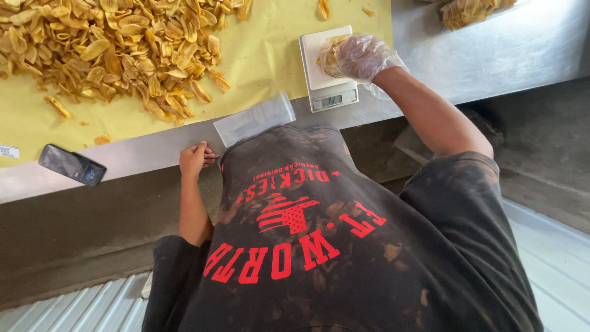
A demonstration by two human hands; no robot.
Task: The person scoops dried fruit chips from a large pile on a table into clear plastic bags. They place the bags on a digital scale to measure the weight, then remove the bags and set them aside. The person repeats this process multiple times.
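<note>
Gloved right hand [358,56] clasps a clear bag of yellow banana chips [332,55] on the small white digital scale [319,67].
Bare left hand [195,157], loosely curled and empty, rests on the steel counter [147,154] edge.

One head-worn camera looks steeply down, close over the table [491,55].

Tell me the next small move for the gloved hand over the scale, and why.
Probably lower the right hand and let go of its bagged chips on the scale: the glove grips the bag just above the white platform, so any reading would be off. The left hand rests on the table edge.
</note>
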